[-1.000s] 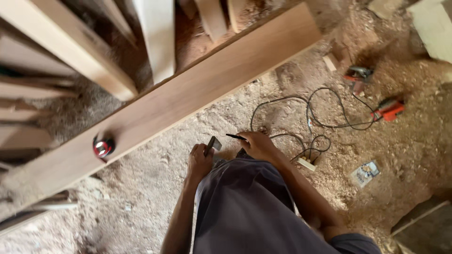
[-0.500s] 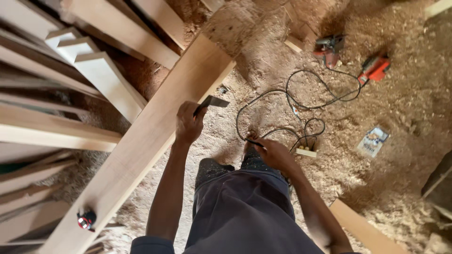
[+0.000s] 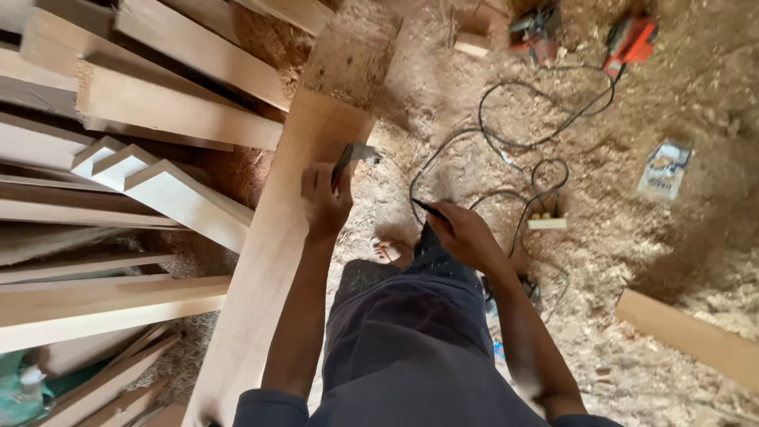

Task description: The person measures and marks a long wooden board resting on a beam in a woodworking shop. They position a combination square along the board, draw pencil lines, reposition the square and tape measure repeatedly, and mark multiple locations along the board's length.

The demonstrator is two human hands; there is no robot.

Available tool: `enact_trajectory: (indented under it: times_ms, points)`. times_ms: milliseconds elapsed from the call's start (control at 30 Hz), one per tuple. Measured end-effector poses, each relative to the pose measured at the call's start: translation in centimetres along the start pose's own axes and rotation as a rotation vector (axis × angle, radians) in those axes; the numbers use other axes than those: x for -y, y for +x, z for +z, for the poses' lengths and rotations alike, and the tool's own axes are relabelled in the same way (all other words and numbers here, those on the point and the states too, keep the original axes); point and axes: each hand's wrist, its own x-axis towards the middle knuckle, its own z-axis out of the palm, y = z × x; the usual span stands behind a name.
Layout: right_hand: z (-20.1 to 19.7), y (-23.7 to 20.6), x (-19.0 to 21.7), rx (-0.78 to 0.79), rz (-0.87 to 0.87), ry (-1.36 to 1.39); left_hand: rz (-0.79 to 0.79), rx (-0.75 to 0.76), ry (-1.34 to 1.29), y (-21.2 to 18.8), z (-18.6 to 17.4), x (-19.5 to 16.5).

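1. Left hand (image 3: 324, 202) was closed round a small metal square (image 3: 353, 154), its blade set at the long plank's (image 3: 273, 261) right edge, prob. to check or mark it.
2. Right hand (image 3: 462, 236) pinched a dark pencil (image 3: 429, 209), held off to the plank's right, w/ nothing under it but sawdust floor (image 3: 672, 261).
3. Right of the plank lay a tangled black cable (image 3: 514, 150); beyond it, two orange power tools (image 3: 628, 39).
4. Left of the plank, more boards (image 3: 158, 119) were stacked.

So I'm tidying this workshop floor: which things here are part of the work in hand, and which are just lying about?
In use:
- long plank, under the left hand
- small metal square, held in the left hand
- dark pencil, held in the right hand

Lying about:
- two power tools with tangled black cable
- small packet
- stacked boards
- offcut on the sawdust
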Motion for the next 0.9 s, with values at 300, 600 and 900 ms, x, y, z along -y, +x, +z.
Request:
enact_trajectory:
  times_ms: [300,600,900]
  points:
    - [7.2,-1.5,-3.6,-0.309,0.231,0.205,-0.014,-0.020,0.019,-0.4,1.7,-0.6]
    - [6.5,1.5,-6.8,-0.178,0.355,0.467,0.015,-0.053,0.009,-0.6,3.0,-0.1]
    - [6.6,5.1,-7.3,-0.263,0.272,0.760,0.035,-0.043,0.038,-0.5,3.1,-0.3]
